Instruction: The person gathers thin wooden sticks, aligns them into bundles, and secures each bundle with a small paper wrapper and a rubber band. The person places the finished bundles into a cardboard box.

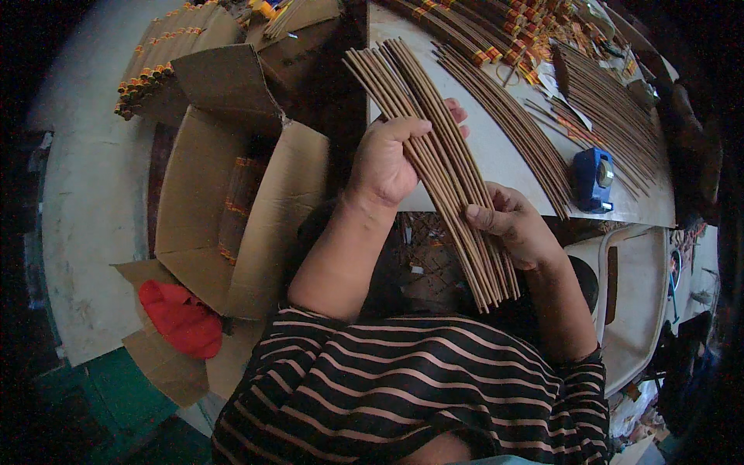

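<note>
A bundle of thin brown incense sticks slants across the middle of the view, above my lap and the table's near edge. My left hand grips its upper part, thumb across the front and fingertips showing on the far side. Lower down, my right hand closes round the bundle from the right, thumb pressed on top. The sticks fan a little apart at the upper end. On the white table beyond, a row of loose incense sticks lies beside the held bundle.
A blue tape dispenser stands near the table's right edge. More loose sticks and banded bundles lie farther back. At left, an open cardboard box holds banded bundles; a red cloth lies by it. A white plastic chair is at right.
</note>
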A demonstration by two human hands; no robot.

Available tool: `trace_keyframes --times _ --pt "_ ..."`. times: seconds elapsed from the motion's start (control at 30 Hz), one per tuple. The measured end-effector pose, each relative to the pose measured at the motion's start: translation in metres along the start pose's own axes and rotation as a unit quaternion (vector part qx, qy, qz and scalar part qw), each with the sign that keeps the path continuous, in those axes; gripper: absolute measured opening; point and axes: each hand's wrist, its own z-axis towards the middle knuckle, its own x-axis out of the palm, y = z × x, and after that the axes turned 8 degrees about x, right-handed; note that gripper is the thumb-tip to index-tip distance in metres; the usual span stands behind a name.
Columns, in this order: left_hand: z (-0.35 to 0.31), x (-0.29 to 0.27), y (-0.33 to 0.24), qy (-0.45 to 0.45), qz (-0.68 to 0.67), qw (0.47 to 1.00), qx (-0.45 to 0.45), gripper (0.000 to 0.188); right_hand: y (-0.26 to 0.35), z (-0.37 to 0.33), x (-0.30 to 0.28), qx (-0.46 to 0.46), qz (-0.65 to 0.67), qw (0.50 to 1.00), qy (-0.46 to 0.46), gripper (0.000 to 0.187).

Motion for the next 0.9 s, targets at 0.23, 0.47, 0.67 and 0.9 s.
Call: trace_keyframes --times 0.23,0.47,0.67,0.9 --pt "0.002 -0.004 -0.002 0.056 0.01 0.998 0.015 0.066 -0.002 -0.002 -0.002 0.005 0.03 0.999 -0.014 0.03" --pt "0.0 0.001 0.0 0.039 0.004 0.999 0.019 0.069 -0.004 0.0 -0.006 0.022 0.064 0.998 -0.009 0.03" --pt "0.002 -0.002 -0.002 0.067 0.008 0.998 0.015 0.064 -0.005 0.001 -0.009 0.015 0.051 0.999 0.004 0.034" --pt "0.001 0.004 0.004 0.019 0.014 0.999 0.026 0.06 -0.009 0.005 0.003 -0.016 0.009 1.0 0.025 0.041"
